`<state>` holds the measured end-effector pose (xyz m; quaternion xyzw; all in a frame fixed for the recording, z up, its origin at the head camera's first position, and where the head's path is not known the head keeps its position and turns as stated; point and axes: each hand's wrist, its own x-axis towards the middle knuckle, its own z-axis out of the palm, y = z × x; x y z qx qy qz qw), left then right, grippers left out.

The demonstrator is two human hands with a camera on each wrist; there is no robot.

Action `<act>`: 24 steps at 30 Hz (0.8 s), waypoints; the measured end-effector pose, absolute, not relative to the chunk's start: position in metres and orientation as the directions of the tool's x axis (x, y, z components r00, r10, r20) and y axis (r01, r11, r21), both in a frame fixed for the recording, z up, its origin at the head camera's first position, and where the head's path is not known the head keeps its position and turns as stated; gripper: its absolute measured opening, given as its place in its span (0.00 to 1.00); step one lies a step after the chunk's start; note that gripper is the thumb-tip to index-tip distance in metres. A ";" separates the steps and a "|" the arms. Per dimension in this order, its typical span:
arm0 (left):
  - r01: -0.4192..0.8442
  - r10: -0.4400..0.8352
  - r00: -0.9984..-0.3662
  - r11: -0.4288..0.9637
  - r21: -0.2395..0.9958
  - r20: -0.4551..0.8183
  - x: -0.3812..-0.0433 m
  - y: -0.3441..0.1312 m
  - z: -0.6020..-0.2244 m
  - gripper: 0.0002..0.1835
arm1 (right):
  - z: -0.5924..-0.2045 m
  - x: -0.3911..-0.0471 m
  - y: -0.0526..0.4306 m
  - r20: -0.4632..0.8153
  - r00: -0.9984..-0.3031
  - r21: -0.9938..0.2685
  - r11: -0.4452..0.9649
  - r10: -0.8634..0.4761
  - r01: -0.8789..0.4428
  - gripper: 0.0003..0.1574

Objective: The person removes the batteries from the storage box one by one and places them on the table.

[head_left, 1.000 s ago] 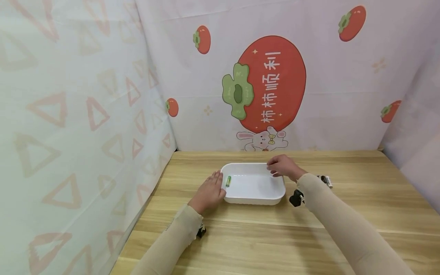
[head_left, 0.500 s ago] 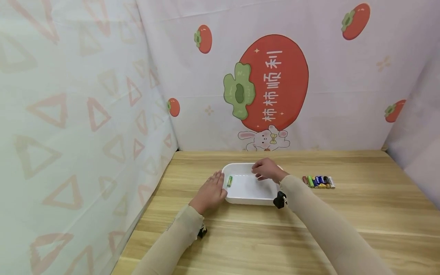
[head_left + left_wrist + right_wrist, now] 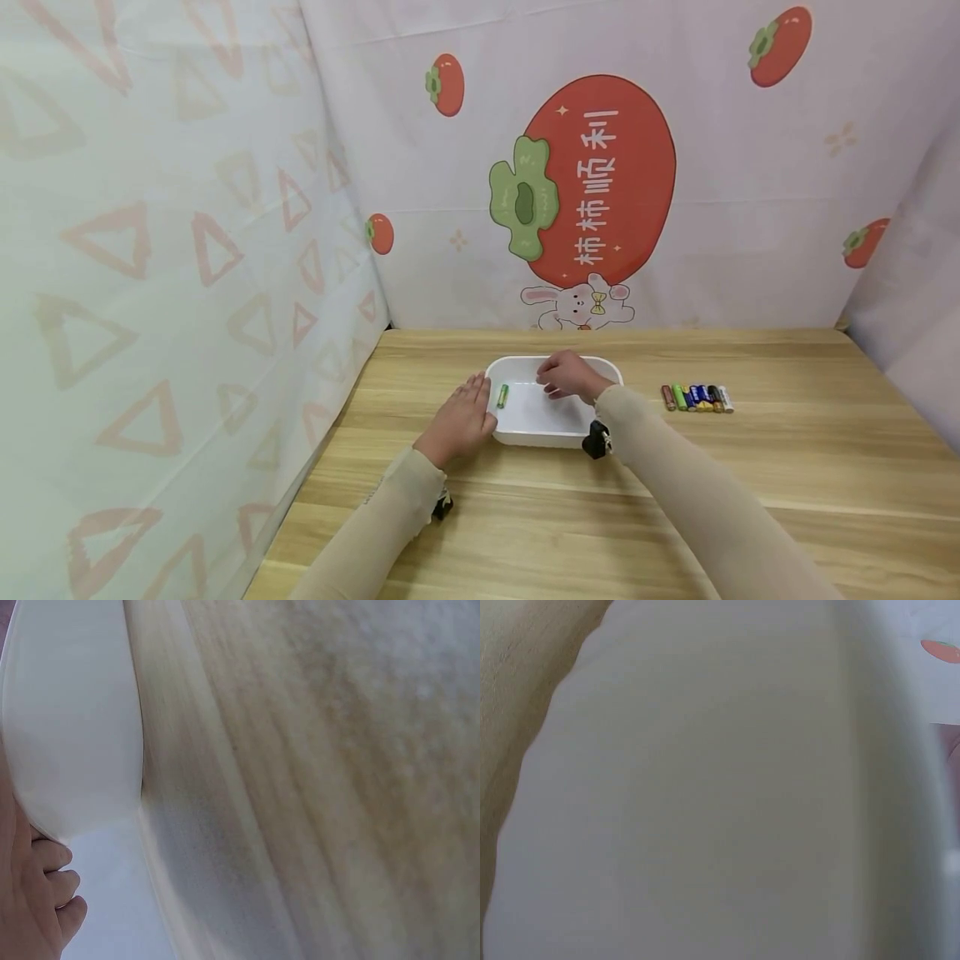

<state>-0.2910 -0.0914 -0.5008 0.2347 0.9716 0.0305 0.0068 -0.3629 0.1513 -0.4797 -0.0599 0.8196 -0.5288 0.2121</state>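
Observation:
A white rectangular tray [image 3: 546,439] stands on the wooden table, with one green battery [image 3: 502,396] lying inside at its left end. My left hand [image 3: 459,421] rests against the tray's left side, fingers straight along the rim; in the left wrist view its fingertips [image 3: 66,883] touch the white wall. Over the middle of the tray is my right hand [image 3: 572,375], fingers bent and pointing down and left. Whether it pinches anything I cannot tell, since the back of the hand hides its fingertips. The tray's wall [image 3: 705,787] fills most of the right wrist view.
To the right of the tray, several batteries [image 3: 703,398] of different colours lie side by side in a row on the table [image 3: 540,517]. A printed cloth [image 3: 720,267] hangs behind the table, and another cloth [image 3: 187,333] borders its left side.
My right hand has moved left from the tray's right rim to over its middle, uncovering the battery row. My left hand stays at the tray's left side.

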 end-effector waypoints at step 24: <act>0.459 0.459 -0.888 0.886 0.068 0.015 -0.290 -0.091 -0.500 0.35 | -0.505 -0.364 0.110 -0.311 -0.919 -0.893 0.407 -0.243 0.195 0.13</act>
